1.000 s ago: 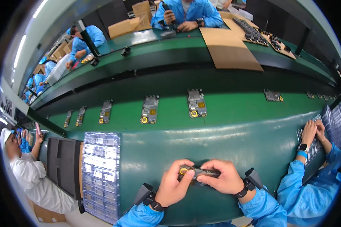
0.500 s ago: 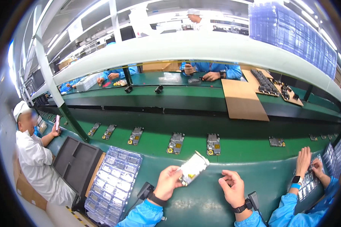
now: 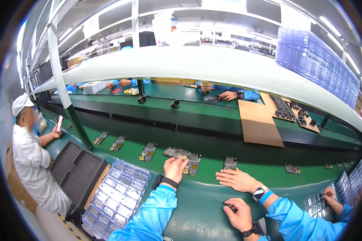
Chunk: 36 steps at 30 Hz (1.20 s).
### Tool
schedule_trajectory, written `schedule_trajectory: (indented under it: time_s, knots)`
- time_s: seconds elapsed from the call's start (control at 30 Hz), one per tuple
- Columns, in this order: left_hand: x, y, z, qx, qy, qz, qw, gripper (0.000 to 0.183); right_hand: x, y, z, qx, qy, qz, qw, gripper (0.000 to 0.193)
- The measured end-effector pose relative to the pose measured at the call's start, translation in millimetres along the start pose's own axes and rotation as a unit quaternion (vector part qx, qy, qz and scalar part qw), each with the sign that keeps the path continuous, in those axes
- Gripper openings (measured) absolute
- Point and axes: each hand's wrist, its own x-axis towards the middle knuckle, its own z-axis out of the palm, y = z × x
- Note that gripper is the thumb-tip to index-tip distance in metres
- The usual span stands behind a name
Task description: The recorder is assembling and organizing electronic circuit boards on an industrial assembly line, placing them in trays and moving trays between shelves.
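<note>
My left hand (image 3: pixel 175 168) reaches out to the green strip and pinches a grey circuit board (image 3: pixel 173 152) at its right end, by a round yellow part. That board lies crosswise, its right end against or over a second circuit board (image 3: pixel 194 164); I cannot tell which. Above the bench's near edge, my right hand (image 3: pixel 239 213) holds nothing, its fingers loosely curled and apart. Beyond it a co-worker's hand (image 3: pixel 238 180) in a blue sleeve stretches over another circuit board (image 3: pixel 230 162), hiding its lower part.
More circuit boards (image 3: pixel 148 152) lie spaced along the green strip. At left are a clear compartment tray (image 3: pixel 116 193) and a black divided box (image 3: pixel 79 164), beside a seated person (image 3: pixel 32 156) in white. A co-worker's other hand (image 3: pixel 330 197) is over a tray (image 3: pixel 317 205) at right.
My left hand has carried the board away from me, from over the bench onto the strip. My right hand has moved lower. The co-worker's hand has reached in from the right to a board.
</note>
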Motion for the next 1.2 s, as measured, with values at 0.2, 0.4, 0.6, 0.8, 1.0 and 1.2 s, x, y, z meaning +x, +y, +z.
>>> schedule_trajectory:
  time_s: [0.2, 0.4, 0.6, 0.8, 1.0, 1.2]
  knots:
    - [-2.6, -10.0, 6.6, -0.005, 0.024, 0.005, 1.000, 0.030, 1.4, -7.0, 9.0, -0.059, 0.005, -0.021, 0.998, 0.020]
    - [-4.2, -17.0, 9.7, -0.013, 0.004, 0.027, 1.000, 0.028, 51.7, -20.5, 77.2, -0.135, 0.036, -0.138, 0.981, 0.035]
    - [-3.9, -21.9, 3.3, 0.034, -0.017, 0.066, 0.997, 0.023, 133.1, -40.7, 153.7, -0.333, 0.059, 0.030, 0.940, 0.078]
    - [-6.6, -13.3, 5.0, 0.087, -0.052, 0.017, 0.995, 0.022, 147.4, -22.6, 125.9, -0.297, 0.035, 0.074, 0.951, 0.077]
    - [-16.8, -4.5, 13.0, 0.284, -0.122, -0.060, 0.949, 0.036, 158.9, -11.7, 73.8, -0.207, 0.105, 0.143, 0.962, 0.074]
    - [-56.3, -14.5, 22.8, 0.440, -0.405, 0.117, 0.793, 0.097, 155.8, -37.3, 48.7, -0.039, 0.023, 0.182, 0.982, 0.071]
